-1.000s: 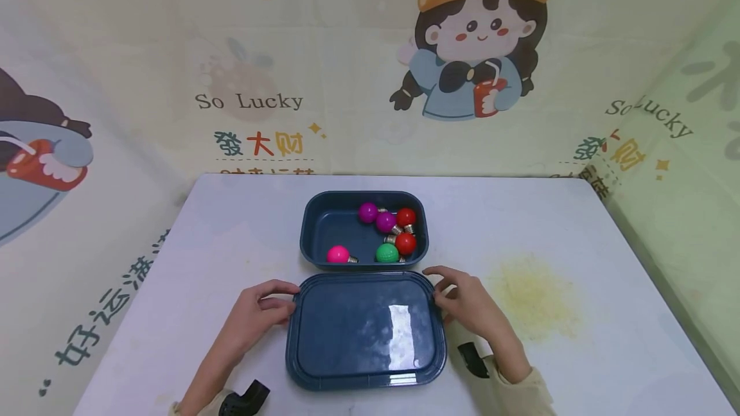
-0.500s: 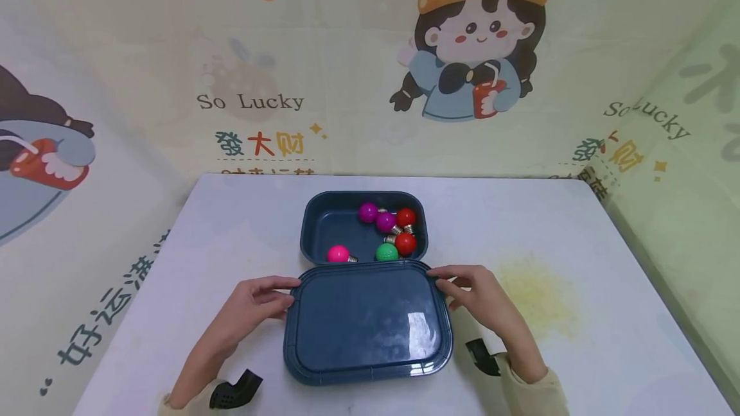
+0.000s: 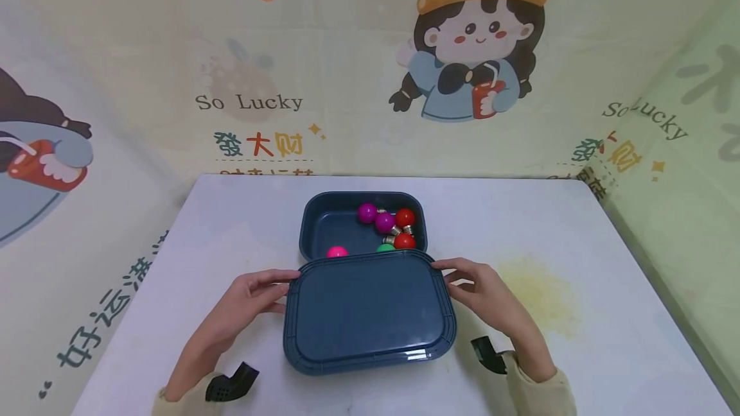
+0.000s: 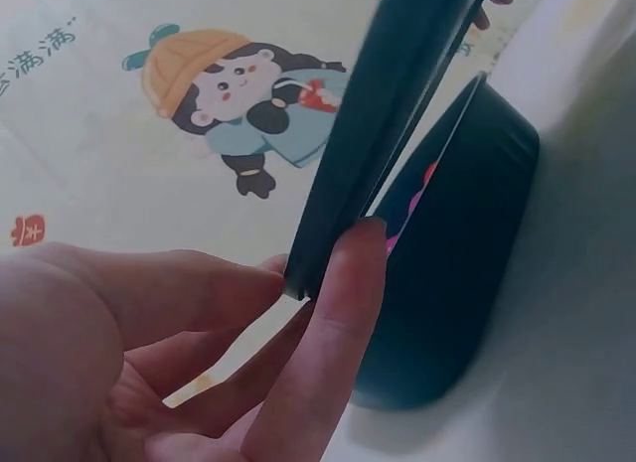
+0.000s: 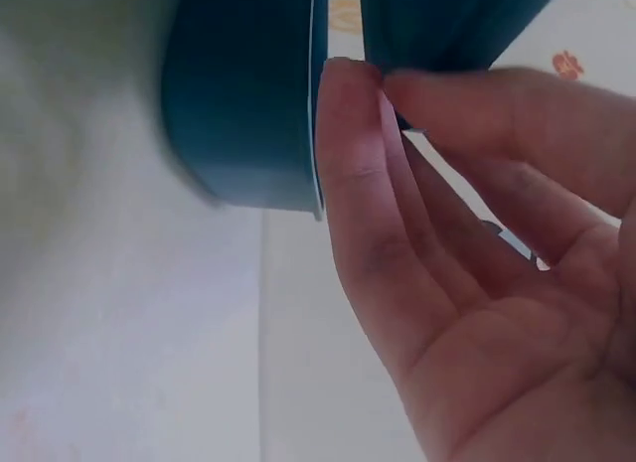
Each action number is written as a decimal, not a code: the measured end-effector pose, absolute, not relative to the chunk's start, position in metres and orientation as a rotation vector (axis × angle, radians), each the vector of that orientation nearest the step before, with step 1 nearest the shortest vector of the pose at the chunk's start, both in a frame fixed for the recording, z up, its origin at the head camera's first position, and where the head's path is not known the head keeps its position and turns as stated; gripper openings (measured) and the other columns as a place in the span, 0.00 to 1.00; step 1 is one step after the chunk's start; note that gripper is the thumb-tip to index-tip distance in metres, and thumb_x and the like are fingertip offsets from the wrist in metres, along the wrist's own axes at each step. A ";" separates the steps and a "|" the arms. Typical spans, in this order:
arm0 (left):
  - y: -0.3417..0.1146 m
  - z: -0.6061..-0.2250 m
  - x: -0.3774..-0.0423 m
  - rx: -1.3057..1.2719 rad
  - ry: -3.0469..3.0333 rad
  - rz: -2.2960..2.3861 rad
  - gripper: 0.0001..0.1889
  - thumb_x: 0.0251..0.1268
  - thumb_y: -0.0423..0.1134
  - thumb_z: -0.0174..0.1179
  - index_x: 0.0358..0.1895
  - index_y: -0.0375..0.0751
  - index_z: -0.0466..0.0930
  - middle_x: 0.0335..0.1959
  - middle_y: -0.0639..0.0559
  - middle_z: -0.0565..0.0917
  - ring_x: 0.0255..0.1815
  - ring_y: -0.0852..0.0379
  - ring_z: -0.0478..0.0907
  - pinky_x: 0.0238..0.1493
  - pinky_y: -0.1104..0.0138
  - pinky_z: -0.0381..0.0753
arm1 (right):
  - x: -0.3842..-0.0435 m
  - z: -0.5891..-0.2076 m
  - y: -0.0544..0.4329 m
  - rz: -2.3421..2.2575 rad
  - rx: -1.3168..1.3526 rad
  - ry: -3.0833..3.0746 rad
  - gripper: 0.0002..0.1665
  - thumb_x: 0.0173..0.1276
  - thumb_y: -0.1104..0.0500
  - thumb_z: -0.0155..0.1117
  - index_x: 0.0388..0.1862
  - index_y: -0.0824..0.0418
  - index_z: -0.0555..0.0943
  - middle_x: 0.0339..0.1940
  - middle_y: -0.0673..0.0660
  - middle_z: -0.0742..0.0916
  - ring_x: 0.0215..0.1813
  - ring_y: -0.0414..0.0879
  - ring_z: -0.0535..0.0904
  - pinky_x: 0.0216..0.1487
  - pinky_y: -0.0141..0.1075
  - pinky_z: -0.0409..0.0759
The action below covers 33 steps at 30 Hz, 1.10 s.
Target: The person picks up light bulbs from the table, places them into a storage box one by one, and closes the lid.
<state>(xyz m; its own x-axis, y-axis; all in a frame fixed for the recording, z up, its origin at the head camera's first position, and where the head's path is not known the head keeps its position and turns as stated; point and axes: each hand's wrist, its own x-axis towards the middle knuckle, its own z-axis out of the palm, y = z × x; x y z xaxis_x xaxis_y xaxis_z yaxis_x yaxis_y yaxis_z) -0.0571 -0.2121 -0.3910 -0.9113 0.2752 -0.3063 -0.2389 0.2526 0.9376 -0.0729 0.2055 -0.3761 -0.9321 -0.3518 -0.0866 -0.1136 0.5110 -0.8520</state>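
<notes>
A dark blue lid (image 3: 370, 313) hangs between both hands, raised off the table and overlapping the near rim of a dark blue box (image 3: 329, 223). My left hand (image 3: 248, 303) pinches the lid's left edge between thumb and finger, as the left wrist view also shows. At the opposite edge, my right hand (image 3: 485, 294) pinches the lid near its far right corner. Inside the box lie small coloured bulbs: purple bulbs (image 3: 384, 222), red bulbs (image 3: 405, 217), a pink bulb (image 3: 337, 252) and a green bulb (image 3: 385, 248). The lid partly hides the pink and green ones.
Box and hands are over a white table (image 3: 231, 223). A yellowish stain (image 3: 537, 294) marks its surface at right. Behind and at the sides hangs a printed cloth (image 3: 347, 69) with cartoon figures.
Both hands have lifted the lid from the table and moved it forward, towards the box. It now covers the box's near rim. The box and most bulbs have stayed in place.
</notes>
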 end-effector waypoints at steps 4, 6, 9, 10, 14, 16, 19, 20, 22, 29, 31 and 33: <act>-0.214 -0.390 -0.059 0.090 2.099 1.704 0.24 0.74 0.42 0.57 0.67 0.32 0.72 0.60 0.36 0.80 0.48 0.55 0.85 0.50 0.65 0.84 | -0.073 -0.378 0.207 -1.399 -0.417 2.493 0.22 0.67 0.71 0.64 0.60 0.64 0.79 0.57 0.63 0.84 0.51 0.53 0.84 0.50 0.39 0.85; -0.215 -0.389 -0.059 0.103 2.102 1.696 0.26 0.72 0.42 0.59 0.68 0.33 0.71 0.59 0.36 0.81 0.48 0.56 0.85 0.50 0.66 0.83 | -0.074 -0.378 0.208 -1.402 -0.433 2.497 0.23 0.66 0.71 0.64 0.60 0.64 0.79 0.57 0.63 0.84 0.51 0.53 0.84 0.51 0.39 0.84; -0.215 -0.387 -0.060 0.112 2.110 1.688 0.27 0.71 0.40 0.60 0.68 0.33 0.70 0.57 0.37 0.82 0.48 0.57 0.85 0.50 0.66 0.83 | -0.074 -0.379 0.209 -1.410 -0.454 2.504 0.23 0.66 0.71 0.65 0.61 0.63 0.79 0.57 0.63 0.84 0.51 0.53 0.84 0.52 0.40 0.84; -0.215 -0.387 -0.060 0.114 2.113 1.688 0.27 0.71 0.40 0.61 0.68 0.33 0.70 0.57 0.36 0.82 0.48 0.57 0.85 0.50 0.66 0.83 | -0.074 -0.379 0.209 -1.411 -0.461 2.509 0.23 0.66 0.71 0.65 0.61 0.63 0.79 0.57 0.63 0.84 0.51 0.53 0.84 0.52 0.40 0.84; -0.214 -0.387 -0.062 0.130 2.121 1.710 0.26 0.70 0.39 0.61 0.68 0.33 0.70 0.56 0.36 0.82 0.48 0.57 0.85 0.50 0.67 0.83 | -0.075 -0.379 0.209 -1.402 -0.470 2.546 0.24 0.66 0.71 0.65 0.61 0.62 0.79 0.57 0.63 0.84 0.51 0.53 0.85 0.52 0.42 0.84; -0.214 -0.386 -0.062 0.129 2.131 1.715 0.27 0.70 0.39 0.62 0.69 0.35 0.71 0.58 0.36 0.81 0.49 0.57 0.85 0.51 0.67 0.82 | -0.076 -0.379 0.210 -1.399 -0.467 2.563 0.24 0.66 0.71 0.65 0.61 0.61 0.80 0.57 0.62 0.84 0.51 0.54 0.85 0.52 0.43 0.84; -0.213 -0.385 -0.063 0.119 2.155 1.701 0.28 0.68 0.41 0.64 0.69 0.39 0.71 0.61 0.38 0.79 0.51 0.57 0.84 0.53 0.66 0.80 | -0.077 -0.380 0.210 -1.391 -0.453 2.572 0.24 0.66 0.70 0.65 0.62 0.61 0.80 0.58 0.62 0.84 0.51 0.54 0.84 0.52 0.44 0.84; -0.213 -0.385 -0.063 0.118 2.165 1.693 0.29 0.68 0.42 0.64 0.70 0.40 0.71 0.63 0.39 0.78 0.52 0.57 0.83 0.53 0.66 0.80 | -0.078 -0.381 0.210 -1.390 -0.446 2.570 0.24 0.67 0.70 0.65 0.62 0.61 0.80 0.58 0.62 0.84 0.52 0.54 0.84 0.52 0.44 0.84; -0.213 -0.385 -0.064 0.114 2.176 1.696 0.29 0.66 0.43 0.65 0.70 0.42 0.71 0.66 0.41 0.76 0.53 0.58 0.82 0.53 0.66 0.80 | -0.078 -0.381 0.209 -1.386 -0.440 2.568 0.24 0.67 0.70 0.65 0.62 0.61 0.79 0.59 0.63 0.84 0.52 0.54 0.84 0.53 0.44 0.84; -0.211 -0.386 -0.065 0.169 2.230 1.732 0.26 0.69 0.42 0.63 0.69 0.42 0.72 0.69 0.41 0.73 0.54 0.62 0.81 0.52 0.70 0.80 | -0.080 -0.380 0.210 -1.398 -0.462 2.603 0.24 0.66 0.72 0.64 0.61 0.62 0.81 0.59 0.64 0.84 0.52 0.56 0.84 0.51 0.44 0.85; -0.211 -0.386 -0.065 0.170 2.258 1.732 0.25 0.70 0.42 0.62 0.68 0.43 0.73 0.69 0.42 0.73 0.54 0.63 0.81 0.52 0.71 0.80 | -0.080 -0.380 0.210 -1.405 -0.469 2.615 0.23 0.67 0.71 0.63 0.61 0.62 0.81 0.58 0.64 0.84 0.52 0.56 0.85 0.50 0.43 0.85; -0.210 -0.385 -0.065 0.164 2.300 1.725 0.24 0.70 0.43 0.61 0.68 0.46 0.75 0.68 0.44 0.74 0.55 0.64 0.80 0.52 0.71 0.80 | -0.080 -0.379 0.209 -1.418 -0.465 2.627 0.21 0.68 0.70 0.64 0.60 0.61 0.82 0.57 0.63 0.85 0.51 0.55 0.85 0.49 0.42 0.85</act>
<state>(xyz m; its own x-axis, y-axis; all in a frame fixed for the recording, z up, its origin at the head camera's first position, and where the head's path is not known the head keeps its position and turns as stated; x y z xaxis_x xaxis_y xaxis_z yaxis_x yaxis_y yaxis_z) -0.0645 -0.2100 -0.3852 -0.9595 0.2446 -0.1398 -0.0657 0.2883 0.9553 -0.0803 0.2091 -0.3788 -0.9456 -0.3228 0.0395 -0.2102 0.5142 -0.8315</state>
